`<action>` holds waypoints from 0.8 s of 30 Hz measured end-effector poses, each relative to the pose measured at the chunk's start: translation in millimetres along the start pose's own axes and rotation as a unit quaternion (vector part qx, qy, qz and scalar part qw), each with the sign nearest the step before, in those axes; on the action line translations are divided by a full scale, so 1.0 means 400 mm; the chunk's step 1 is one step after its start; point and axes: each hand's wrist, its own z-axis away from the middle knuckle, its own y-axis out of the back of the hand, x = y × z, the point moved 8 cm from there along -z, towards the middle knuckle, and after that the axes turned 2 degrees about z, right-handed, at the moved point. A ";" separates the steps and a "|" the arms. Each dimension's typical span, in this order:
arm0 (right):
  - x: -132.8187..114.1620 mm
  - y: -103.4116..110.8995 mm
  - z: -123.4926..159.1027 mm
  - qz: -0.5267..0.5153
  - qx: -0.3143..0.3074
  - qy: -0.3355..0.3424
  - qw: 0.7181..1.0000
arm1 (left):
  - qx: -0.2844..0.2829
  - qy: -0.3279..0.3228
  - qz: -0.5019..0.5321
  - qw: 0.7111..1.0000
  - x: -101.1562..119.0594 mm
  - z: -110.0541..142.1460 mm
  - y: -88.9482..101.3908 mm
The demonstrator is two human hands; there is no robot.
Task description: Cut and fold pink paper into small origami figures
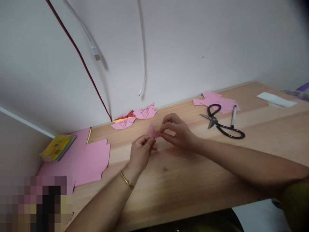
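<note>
Above the pale wooden table (183,180), the left hand (140,150) and right hand (178,132) pinch a small folded pink paper piece (151,130), both grips narrow.

Past the marker (233,116) right of the scissors (213,119), we could reach across the worktop (267,130); pink paper pieces (228,104) block behind the scissors, our right hand (178,132) to their left.

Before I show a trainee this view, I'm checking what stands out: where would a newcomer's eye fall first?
Probably on the small pink paper held by the left hand and right hand near the centre. Then on the open, black-handled scissors lying to the right beside a pen, and the yellow packet on pink sheets at the left.
</note>
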 end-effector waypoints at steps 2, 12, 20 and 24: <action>-0.011 -0.011 0.003 0.024 -0.023 0.018 0.999 | -0.006 -0.004 -0.017 1.000 0.006 0.003 -0.003; -0.018 -0.045 0.006 0.009 -0.112 0.017 0.994 | -0.064 -0.044 -0.131 0.988 0.030 0.015 -0.029; 0.017 -0.060 0.014 -0.028 -0.128 -0.060 0.990 | -0.070 -0.048 -0.139 0.987 0.023 0.012 -0.026; 0.040 -0.071 0.018 -0.161 -0.136 -0.145 0.967 | -0.069 -0.044 -0.150 0.985 0.023 0.013 -0.026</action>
